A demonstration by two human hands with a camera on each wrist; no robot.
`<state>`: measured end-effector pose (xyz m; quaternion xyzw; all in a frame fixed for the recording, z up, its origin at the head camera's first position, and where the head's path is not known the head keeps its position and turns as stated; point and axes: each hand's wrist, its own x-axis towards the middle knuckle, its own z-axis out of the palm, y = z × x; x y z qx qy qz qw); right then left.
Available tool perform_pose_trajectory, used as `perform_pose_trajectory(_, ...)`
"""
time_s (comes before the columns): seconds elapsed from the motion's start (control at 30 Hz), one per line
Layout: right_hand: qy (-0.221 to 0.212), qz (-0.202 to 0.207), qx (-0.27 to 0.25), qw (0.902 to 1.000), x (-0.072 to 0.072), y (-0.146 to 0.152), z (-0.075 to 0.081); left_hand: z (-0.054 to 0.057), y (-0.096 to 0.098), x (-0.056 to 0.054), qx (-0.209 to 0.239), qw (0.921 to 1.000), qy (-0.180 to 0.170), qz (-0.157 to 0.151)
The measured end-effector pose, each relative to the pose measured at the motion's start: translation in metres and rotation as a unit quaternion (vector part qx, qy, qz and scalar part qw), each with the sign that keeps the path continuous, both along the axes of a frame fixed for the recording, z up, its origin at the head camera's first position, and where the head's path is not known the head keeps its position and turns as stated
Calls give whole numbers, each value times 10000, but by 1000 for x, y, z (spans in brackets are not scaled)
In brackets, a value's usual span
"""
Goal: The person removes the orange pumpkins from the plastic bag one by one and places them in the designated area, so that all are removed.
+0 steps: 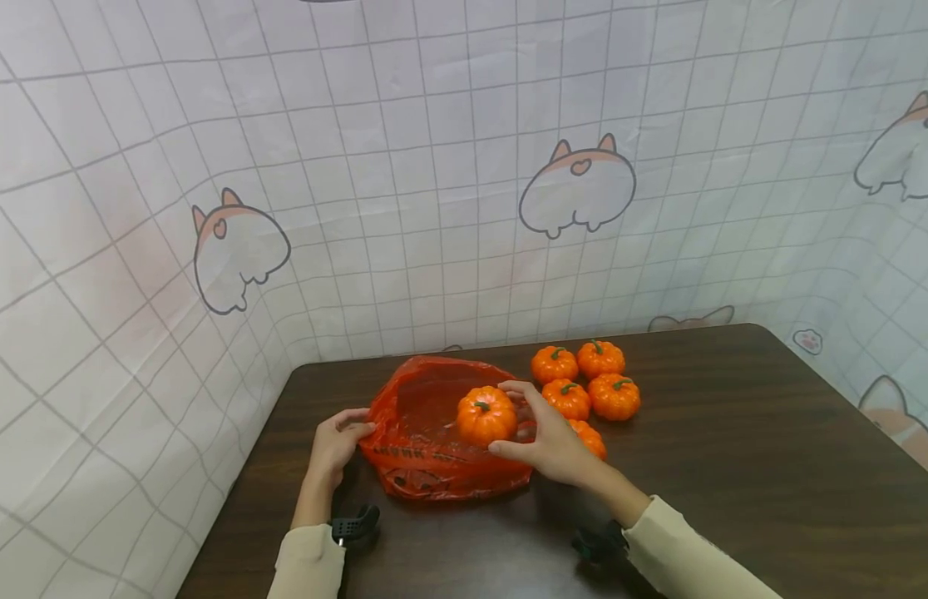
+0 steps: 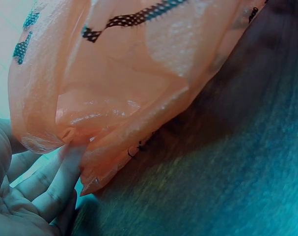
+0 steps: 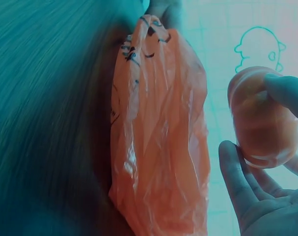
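Note:
A red plastic bag (image 1: 449, 474) with dark printing lies on the table, its mouth held wide. At its left edge my left hand (image 1: 335, 443) grips the rim; in the left wrist view the fingers (image 2: 53, 184) meet the crumpled plastic (image 2: 85, 142). Over the bag's mouth, my right hand (image 1: 546, 437) holds a small orange pumpkin (image 1: 485, 416) with a green stem. The right wrist view shows the thumb and fingers (image 3: 239, 184) around the pumpkin (image 3: 264, 118), beside the bag (image 3: 161, 132). How much is inside the bag cannot be made out.
Several more orange pumpkins (image 1: 614, 397) stand in a cluster right of the bag; the nearest (image 1: 588, 438) is partly hidden by my right hand. The dark wooden table (image 1: 748, 449) stretches away to the right. A white gridded cloth (image 1: 434, 208) hangs behind it.

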<state>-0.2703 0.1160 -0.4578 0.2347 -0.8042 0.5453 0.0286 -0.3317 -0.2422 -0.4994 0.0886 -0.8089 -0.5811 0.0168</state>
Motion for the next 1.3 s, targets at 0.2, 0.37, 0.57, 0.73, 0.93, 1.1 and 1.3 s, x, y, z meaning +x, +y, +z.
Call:
perform_pose_trajectory(0.2,43,12,-64,10000,3,12,-1,2,0,1,16,10000,-8,12)
perform_pose_trajectory(0.37,55,-55,40,10000,7,23,0,1,1,2,-27,10000,-32,30)
perform_pose_trajectory(0.57,87,-225,-50,9997,10,38,4,1,1,3,-47,10000,-45,30)
perform_pose_trajectory(0.73,161,-337,-24,9993,12,53,6,2,2,3,-71,9999,-65,70)
perform_pose_trajectory(0.93,9,-405,-46,9992,13,67,8,3,1,3,-86,9999,-78,74)
perform_pose_trajectory(1.1,-91,-479,-121,9987,14,78,8,2,1,3,-56,10000,-46,61)
perform_pose_trajectory(1.3,-102,-645,-162,9977,14,96,6,1,1,2,-73,9999,-58,50)
